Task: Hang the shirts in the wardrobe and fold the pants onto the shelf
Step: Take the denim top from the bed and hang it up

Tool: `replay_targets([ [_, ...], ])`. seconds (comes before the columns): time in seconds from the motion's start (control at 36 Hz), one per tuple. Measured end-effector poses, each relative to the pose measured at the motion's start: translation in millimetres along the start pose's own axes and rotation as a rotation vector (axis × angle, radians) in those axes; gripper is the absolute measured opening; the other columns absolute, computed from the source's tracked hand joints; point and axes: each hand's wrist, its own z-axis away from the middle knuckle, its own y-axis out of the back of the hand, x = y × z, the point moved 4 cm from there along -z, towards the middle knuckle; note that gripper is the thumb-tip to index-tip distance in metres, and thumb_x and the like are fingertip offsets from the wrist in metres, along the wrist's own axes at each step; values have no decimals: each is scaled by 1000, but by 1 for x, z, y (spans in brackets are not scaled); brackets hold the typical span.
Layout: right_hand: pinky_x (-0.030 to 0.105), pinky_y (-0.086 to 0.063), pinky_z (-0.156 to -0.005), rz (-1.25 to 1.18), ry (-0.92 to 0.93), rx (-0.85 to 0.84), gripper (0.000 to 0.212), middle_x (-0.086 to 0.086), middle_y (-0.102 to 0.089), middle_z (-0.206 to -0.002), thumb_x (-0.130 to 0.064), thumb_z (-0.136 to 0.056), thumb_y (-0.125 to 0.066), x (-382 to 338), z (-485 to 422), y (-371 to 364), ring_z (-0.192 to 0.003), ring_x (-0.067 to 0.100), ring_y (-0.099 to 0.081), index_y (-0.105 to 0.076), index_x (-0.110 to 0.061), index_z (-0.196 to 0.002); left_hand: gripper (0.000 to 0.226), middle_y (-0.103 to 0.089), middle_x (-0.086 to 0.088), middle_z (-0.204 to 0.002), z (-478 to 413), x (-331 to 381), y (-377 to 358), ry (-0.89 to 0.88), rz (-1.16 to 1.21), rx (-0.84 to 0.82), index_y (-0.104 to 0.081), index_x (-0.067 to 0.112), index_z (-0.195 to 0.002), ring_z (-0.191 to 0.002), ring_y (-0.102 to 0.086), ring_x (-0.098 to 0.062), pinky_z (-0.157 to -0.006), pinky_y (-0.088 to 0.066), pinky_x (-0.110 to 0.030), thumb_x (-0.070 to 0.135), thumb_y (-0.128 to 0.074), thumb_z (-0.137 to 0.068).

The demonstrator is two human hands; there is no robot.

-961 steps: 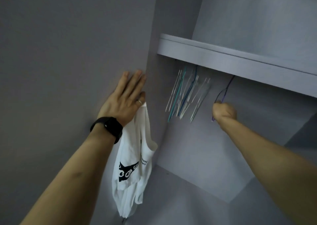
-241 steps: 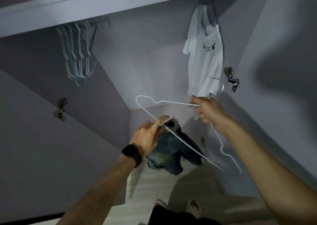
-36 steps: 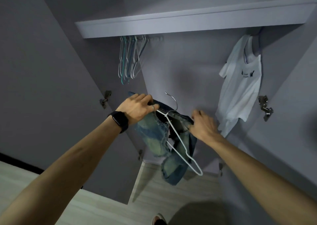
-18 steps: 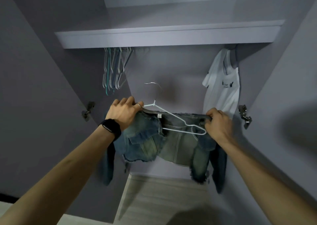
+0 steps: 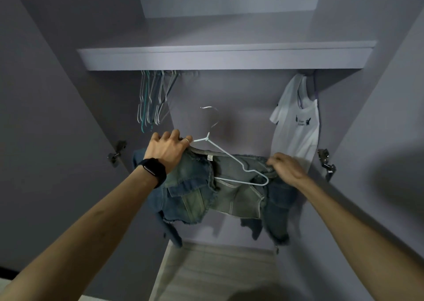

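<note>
Spare hangers (image 5: pixel 152 101): hanging in a bunch at 11 o'clock under the shelf (image 5: pixel 224 58), well apart from the work.

Left hand (image 5: pixel 167 150): gripping, with fingers curling over the hanger's left arm and the denim edge together. Watch (image 5: pixel 152 171) showing at the wrist.

Hanger (image 5: pixel 231 160): white wire, tilting down toward 4 o'clock. Hook (image 5: pixel 210 115) pointing up at 12, catching on nothing.

Denim top (image 5: pixel 220 195): stretching between both hands at centre frame, with sleeves and frayed hem dangling toward 6. The left shoulder seems to be sitting on the wire. The wire's right arm is lying in front of the cloth, not inside it.

Right hand (image 5: pixel 284 167): fingers curling, pinching the top's edge at 3 o'clock of the hanger. It is blurring, so the exact hold is hard to read.

T-shirt (image 5: pixel 298 126): white, hanging at 1 o'clock, just beyond the right hand.

Step, as I'm reading it: seating the top on the hanger before hanging it under the shelf.

Risk 1: if the right shoulder isn't going over the wire end, the top is likely sliding off toward 4 o'clock on release.

Risk 2: heavy denim pulling unevenly, tipping the hanger and twisting the hook off line.

Risk 3: the right arm brushing the T-shirt on the lift and dragging it askew.
</note>
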Motion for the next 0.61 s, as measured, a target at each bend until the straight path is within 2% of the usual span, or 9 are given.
replay_targets([
  [0.06, 31, -37, -59, 177, 73, -11, 43, -1, -64, -80, -65, -81, -60, -4, 4, -5, -72, 16, -56, -55, -23, -77, 39, -50, -6, -121, 0, -6, 0, 22, -9, -15, -37, 31, -144, -110, -56, -29, -92, -39, -44, 25, -35, -106],
  [0.08, 30, -36, -57, 255, 121, 19, 43, -2, -63, -78, -65, -83, -61, -6, 5, -6, -71, 18, -56, -53, -23, -76, 39, -50, -6, -121, 1, -8, -1, 30, -8, -21, -37, 31, -145, -111, -55, -29, -93, -39, -44, 25, -34, -106],
  [0.19, 35, -41, -61, 405, 277, 114, 36, 2, -58, -81, -50, -91, -64, -18, 7, -6, -78, 28, -59, -47, -18, -83, 38, -50, -5, -123, 3, -11, -1, 54, -17, -31, -37, 32, -145, -113, -55, -29, -94, -39, -45, 26, -35, -107],
  [0.28, 35, -41, -66, 520, 330, 81, 25, 9, -60, -100, -27, -91, -65, -19, 9, -4, -86, 31, -59, -43, -18, -100, 38, -49, -6, -125, 4, -17, -1, 78, -28, -50, -35, 32, -146, -115, -54, -30, -95, -40, -46, 27, -34, -108],
  [0.36, 38, -45, -72, 613, 325, 152, 37, 14, -56, -118, -15, -89, -66, -14, 14, -3, -98, 36, -58, -43, -12, -119, 36, -50, -6, -122, 7, -13, 3, 73, -29, -31, -38, 31, -143, -113, -54, -31, -92, -41, -46, 26, -36, -107],
  [0.42, 41, -47, -69, 635, 331, 251, 33, 16, -56, -115, -10, -89, -65, -16, 18, -1, -96, 38, -58, -48, -8, -117, 36, -50, -7, -121, 9, -3, 6, 61, -26, -13, -40, 29, -142, -110, -54, -33, -90, -42, -46, 25, -37, -106],
  [0.47, 42, -49, -69, 623, 330, 323, 17, 17, -61, -104, -12, -93, -62, -19, 17, 4, -90, 38, -61, -56, -5, -107, 38, -50, -8, -121, 9, 6, 9, 49, -40, -13, -39, 27, -142, -109, -55, -34, -88, -42, -46, 21, -38, -104],
  [0.61, 39, -50, -71, 515, 257, 307, 9, 17, -68, -92, -15, -96, -59, -27, 12, 17, -89, 38, -63, -63, -10, -103, 43, -49, -8, -124, 14, 24, 8, 23, -101, -25, -36, 25, -144, -105, -58, -33, -86, -42, -44, 17, -38, -102],
])
